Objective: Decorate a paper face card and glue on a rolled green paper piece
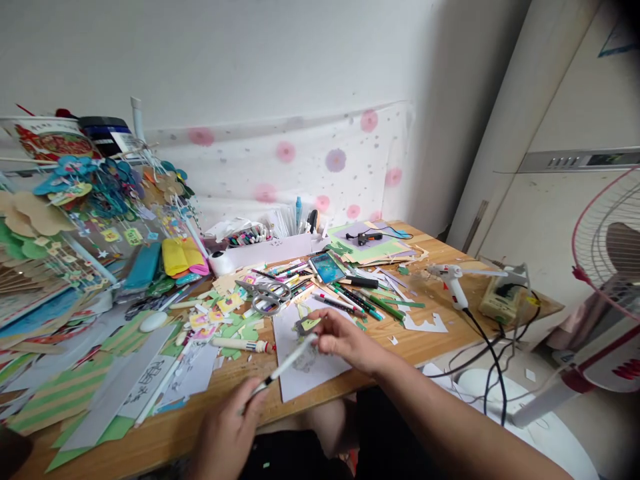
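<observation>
Over desk edge | left hand, right hand grasping pen | paper partly covered

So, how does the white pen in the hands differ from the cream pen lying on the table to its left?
The white pen is lifted and slanted, gripped by the left hand near its dark tip and the right hand at its top; the cream pen lies flat on the table, untouched. The white pen ends in black, the cream pen in red. Both are slim and pale-bodied.
</observation>
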A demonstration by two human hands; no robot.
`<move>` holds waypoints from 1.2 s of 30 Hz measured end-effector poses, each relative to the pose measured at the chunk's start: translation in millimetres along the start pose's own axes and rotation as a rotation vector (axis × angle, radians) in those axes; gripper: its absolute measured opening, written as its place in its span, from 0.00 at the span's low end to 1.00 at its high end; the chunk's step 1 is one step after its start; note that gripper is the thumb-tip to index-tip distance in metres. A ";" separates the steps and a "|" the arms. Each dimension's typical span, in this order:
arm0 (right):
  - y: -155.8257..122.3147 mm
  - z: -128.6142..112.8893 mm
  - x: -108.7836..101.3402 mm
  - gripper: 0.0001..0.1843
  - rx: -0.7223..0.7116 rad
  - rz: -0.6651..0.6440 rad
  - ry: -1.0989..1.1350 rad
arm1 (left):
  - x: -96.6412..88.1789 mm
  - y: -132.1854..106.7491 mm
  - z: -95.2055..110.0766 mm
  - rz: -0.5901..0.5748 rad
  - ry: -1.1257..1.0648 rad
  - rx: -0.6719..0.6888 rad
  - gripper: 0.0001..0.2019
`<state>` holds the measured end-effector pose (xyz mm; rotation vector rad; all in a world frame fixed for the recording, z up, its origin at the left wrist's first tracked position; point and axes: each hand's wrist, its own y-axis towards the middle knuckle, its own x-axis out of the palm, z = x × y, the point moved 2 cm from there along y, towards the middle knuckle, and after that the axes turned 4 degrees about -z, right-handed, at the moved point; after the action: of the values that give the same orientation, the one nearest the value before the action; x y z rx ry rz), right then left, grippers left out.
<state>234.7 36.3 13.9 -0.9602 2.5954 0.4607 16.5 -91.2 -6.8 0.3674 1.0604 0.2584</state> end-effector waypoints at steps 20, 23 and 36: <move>117.1 -28.5 -20.4 0.07 0.108 -0.123 -0.743 | -28.4 -1.8 -96.1 -0.034 0.335 -0.125 0.14; 117.3 -53.4 -35.9 0.04 0.025 -0.048 -0.683 | -38.9 9.2 -82.3 0.111 0.245 -0.058 0.11; 124.6 -22.5 -17.4 0.09 0.006 0.087 -0.701 | -278.5 153.6 -154.2 0.839 0.182 -0.363 0.17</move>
<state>159.3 126.6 63.9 -0.5450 1.9977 0.6690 -254.6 -31.0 211.8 0.4487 0.9629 1.2349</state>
